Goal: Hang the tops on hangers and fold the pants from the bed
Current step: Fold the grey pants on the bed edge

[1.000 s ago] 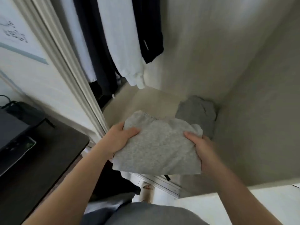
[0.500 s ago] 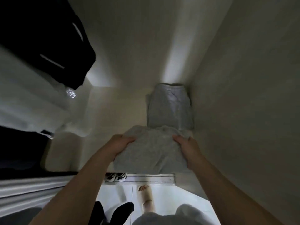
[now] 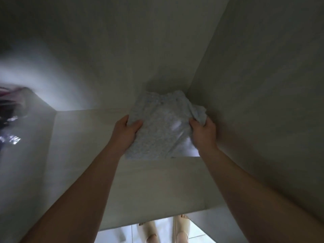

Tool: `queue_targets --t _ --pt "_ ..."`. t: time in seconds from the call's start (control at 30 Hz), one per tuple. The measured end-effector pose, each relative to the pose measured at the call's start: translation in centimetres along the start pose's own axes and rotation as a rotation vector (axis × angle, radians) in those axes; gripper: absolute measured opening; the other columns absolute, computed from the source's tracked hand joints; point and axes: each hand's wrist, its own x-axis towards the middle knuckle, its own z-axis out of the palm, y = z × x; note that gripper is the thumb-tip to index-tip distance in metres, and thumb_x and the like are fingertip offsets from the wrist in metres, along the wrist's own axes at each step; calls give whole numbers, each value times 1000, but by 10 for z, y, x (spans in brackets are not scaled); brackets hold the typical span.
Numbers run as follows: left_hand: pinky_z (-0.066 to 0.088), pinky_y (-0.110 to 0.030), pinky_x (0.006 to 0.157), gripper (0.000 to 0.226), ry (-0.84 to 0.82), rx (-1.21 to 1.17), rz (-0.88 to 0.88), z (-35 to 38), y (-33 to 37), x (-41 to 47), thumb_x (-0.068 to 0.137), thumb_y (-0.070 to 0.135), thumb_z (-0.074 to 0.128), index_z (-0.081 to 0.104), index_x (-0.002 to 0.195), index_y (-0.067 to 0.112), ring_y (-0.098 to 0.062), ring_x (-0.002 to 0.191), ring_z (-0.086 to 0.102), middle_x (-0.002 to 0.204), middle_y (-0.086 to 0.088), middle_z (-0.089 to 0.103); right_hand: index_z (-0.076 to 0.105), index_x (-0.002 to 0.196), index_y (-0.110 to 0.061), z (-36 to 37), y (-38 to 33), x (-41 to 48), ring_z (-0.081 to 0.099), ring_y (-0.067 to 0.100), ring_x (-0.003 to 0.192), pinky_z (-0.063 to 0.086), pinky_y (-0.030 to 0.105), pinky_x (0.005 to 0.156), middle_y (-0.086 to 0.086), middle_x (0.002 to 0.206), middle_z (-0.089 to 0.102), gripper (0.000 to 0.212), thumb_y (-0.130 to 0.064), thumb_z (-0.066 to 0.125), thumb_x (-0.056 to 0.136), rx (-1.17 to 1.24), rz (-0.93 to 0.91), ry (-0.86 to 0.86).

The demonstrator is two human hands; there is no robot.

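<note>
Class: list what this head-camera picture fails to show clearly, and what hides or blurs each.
Head view:
Fingertips of the left hand and right hand: hidden by the folded grey pants.
Whether the pants rest on the wardrobe floor: covered by the cloth.
Dark things at the left edge: motion-blurred, cut off.
Feet: cut by the bottom edge.

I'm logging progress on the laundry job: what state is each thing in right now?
Grey pants: folded, held at both side edges, in the back right corner of the wardrobe.
Left hand: grips the pants' left edge, thumb on top.
Right hand: grips the bunched right edge.
Hanging clothes: far left, too blurred to tell.
</note>
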Motion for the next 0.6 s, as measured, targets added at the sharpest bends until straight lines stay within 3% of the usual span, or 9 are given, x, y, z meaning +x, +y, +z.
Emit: queue_targets --t 0.1,0.17,0.23,0.33,0.4,0.5,0.6 --pt "53 -35 80 35 4 106 -54 23 -17 31 93 29 69 63 125 15 -25 99 67 112 -5 70 56 126 -5 18 18 30 62 30 109 47 34 89 11 114 65 30 -16 58 98 -196 87 -23" --pt "49 -35 83 54 -10 156 -140 39 -34 44 92 26 70 52 141 11 -32 109 64 123 -16 65 41 139 -7 30 35 42 56 31 120 43 36 94 15 132 56 47 -14 57 96 -310 223 -68" --pt "48 -43 96 69 11 313 -149 52 -53 48 91 31 71 40 149 12 -39 124 55 137 -21 56 31 147 -10 45 49 40 46 32 132 39 45 106 14 149 42 63 -14 59 91 -451 248 -50" --pt "39 -53 106 77 130 559 10 66 -76 43 90 37 68 32 155 20 -47 133 42 153 -21 37 28 155 -23 63 73 19 29 29 144 30 49 110 6 163 24 79 -23 62 84 -814 -81 19" --pt "37 -56 107 74 153 661 126 76 -91 41 91 38 65 32 156 24 -47 139 34 161 -19 24 25 157 -34 69 94 10 17 29 151 25 55 114 4 167 14 80 -34 63 86 -981 -245 -57" --pt "36 -56 109 65 96 825 202 89 -112 44 95 45 56 32 155 35 -43 145 22 168 -10 6 15 158 -41 71 132 13 3 30 154 16 58 116 2 169 0 74 -45 52 94 -1115 -268 -190" --pt "29 -52 117 62 81 879 211 94 -132 53 99 50 47 28 157 37 -40 149 17 169 -8 -1 9 159 -42 72 158 29 -1 29 155 12 53 119 2 169 -2 69 -52 42 99 -1159 -313 -246"
